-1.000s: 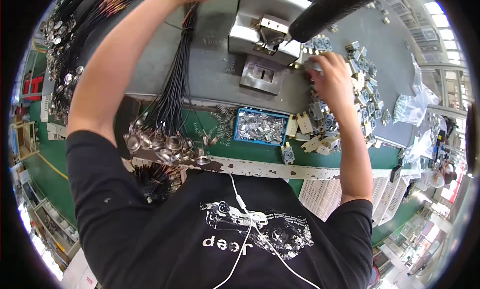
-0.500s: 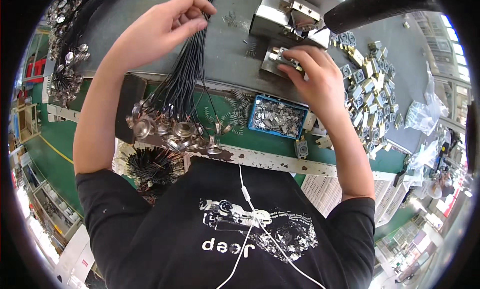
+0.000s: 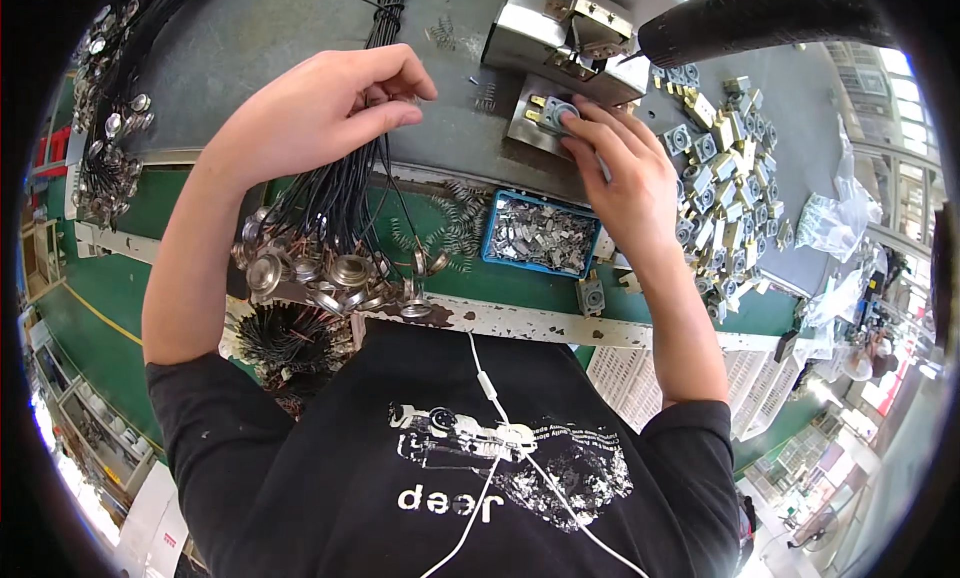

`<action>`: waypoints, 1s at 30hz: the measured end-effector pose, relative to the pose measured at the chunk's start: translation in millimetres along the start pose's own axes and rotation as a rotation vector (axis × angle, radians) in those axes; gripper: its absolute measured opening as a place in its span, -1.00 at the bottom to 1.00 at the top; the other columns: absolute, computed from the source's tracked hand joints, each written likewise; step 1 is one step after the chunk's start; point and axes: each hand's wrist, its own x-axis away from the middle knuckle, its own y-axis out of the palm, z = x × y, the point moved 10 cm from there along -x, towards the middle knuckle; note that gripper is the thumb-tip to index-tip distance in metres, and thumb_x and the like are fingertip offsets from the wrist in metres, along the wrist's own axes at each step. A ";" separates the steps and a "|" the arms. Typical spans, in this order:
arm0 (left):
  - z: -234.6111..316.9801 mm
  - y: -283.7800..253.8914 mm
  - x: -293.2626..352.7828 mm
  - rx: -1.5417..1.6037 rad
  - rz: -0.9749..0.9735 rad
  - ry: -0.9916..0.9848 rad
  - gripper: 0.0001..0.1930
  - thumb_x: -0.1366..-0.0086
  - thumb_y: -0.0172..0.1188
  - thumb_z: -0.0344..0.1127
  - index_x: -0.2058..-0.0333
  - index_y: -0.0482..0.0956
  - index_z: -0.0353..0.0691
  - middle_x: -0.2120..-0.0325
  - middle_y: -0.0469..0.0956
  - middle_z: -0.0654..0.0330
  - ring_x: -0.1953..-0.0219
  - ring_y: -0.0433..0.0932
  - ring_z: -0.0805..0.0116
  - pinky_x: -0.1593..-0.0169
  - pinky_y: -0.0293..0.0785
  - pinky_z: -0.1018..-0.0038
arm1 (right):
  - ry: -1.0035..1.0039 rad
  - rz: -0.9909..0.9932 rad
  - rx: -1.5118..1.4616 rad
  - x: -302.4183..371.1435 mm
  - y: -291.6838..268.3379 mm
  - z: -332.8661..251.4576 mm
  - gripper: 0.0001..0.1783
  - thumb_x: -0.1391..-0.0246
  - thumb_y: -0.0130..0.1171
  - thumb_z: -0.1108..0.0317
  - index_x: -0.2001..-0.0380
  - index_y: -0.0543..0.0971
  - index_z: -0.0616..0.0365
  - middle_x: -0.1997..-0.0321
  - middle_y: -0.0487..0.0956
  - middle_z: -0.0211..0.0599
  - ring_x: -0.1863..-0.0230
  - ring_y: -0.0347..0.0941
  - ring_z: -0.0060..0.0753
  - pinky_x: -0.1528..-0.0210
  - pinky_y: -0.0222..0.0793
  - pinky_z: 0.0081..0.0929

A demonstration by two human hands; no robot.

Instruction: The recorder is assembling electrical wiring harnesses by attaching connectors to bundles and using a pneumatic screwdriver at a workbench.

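My right hand (image 3: 632,173) has its thumb and fingers closed on a small grey switch-like part (image 3: 563,120) with two brass terminals facing left. This part lies on the flat steel block (image 3: 533,136) in front of a metal fixture (image 3: 603,38). My left hand (image 3: 325,113) hovers over a bundle of black wires (image 3: 350,193), its fingers curled toward the thumb. Whatever sits between those fingertips, if anything, is too small to make out. Round metal caps (image 3: 350,271) hang at the near ends of the wires.
A blue tray (image 3: 487,240) of small metal clips stands near the front edge. Loose springs (image 3: 462,218) lie left of it. To the right is a heap of similar switch parts (image 3: 728,183). A thick black arm (image 3: 760,23) reaches in from the upper right.
My left hand has come down, nearer the front edge. My right fingers have shifted on the switch part, whose grey face and terminals now show more plainly. The whole view has shifted slightly.
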 end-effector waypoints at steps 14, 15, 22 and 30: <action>-6.8 -16.5 9.3 0.047 0.097 0.041 -0.81 -0.43 0.21 -0.38 0.05 0.56 -0.32 0.36 0.59 0.26 0.29 0.53 0.56 0.19 0.47 0.54 | 0.065 -0.301 -0.105 -6.7 -1.6 8.7 -0.69 -0.14 0.33 0.44 0.02 0.67 0.05 -0.12 0.62 -0.27 0.21 0.63 -0.27 0.16 0.56 -0.39; -7.2 -16.6 9.7 0.081 0.106 0.043 -0.80 -0.44 0.20 -0.38 0.03 0.56 -0.31 0.33 0.59 0.27 0.26 0.53 0.55 0.15 0.47 0.54 | 0.039 -0.257 -0.042 -12.8 -2.0 4.8 -0.69 -0.12 0.36 0.39 0.03 0.67 0.02 -0.04 0.65 -0.29 0.23 0.63 -0.26 0.17 0.55 -0.39; -7.8 -15.1 11.3 0.107 0.119 -0.017 -0.74 -0.42 0.23 -0.38 -0.04 0.57 -0.27 0.27 0.59 0.32 0.24 0.47 0.58 0.11 0.42 0.56 | -0.075 0.001 0.100 -12.9 3.1 -11.7 -0.70 -0.02 0.48 0.29 0.15 0.70 0.03 0.21 0.65 -0.36 0.23 0.57 -0.24 0.20 0.50 -0.34; -13.5 -28.9 26.6 0.095 0.131 -0.038 -0.76 -0.44 0.20 -0.39 -0.02 0.55 -0.31 0.28 0.60 0.31 0.25 0.51 0.58 0.10 0.46 0.57 | 0.041 -0.059 0.062 -11.3 0.3 0.1 -0.74 -0.03 0.47 0.37 0.16 0.72 0.03 0.21 0.64 -0.33 0.21 0.57 -0.21 0.17 0.50 -0.29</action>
